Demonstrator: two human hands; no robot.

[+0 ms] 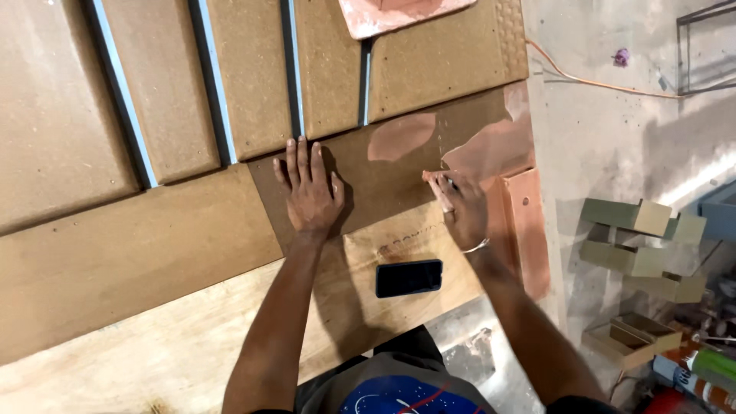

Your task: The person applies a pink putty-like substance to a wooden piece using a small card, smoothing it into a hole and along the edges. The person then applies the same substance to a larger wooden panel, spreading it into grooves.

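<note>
My left hand lies flat, fingers spread, on a dark brown board with pink filler patches. My right hand rests on the same board near its right part, fingers pinched on something small and dark like a pencil; it is too small to name surely. A black phone lies face up on the lighter plywood sheet just below both hands. Beyond the board are several raised fibreboard panels with blue-grey grooves between them.
A pink-coated bracket sticks out at the bench's right edge. An orange cable crosses the concrete floor. Green and tan blocks and spray cans sit on the floor at the right. A pink tray corner shows at top.
</note>
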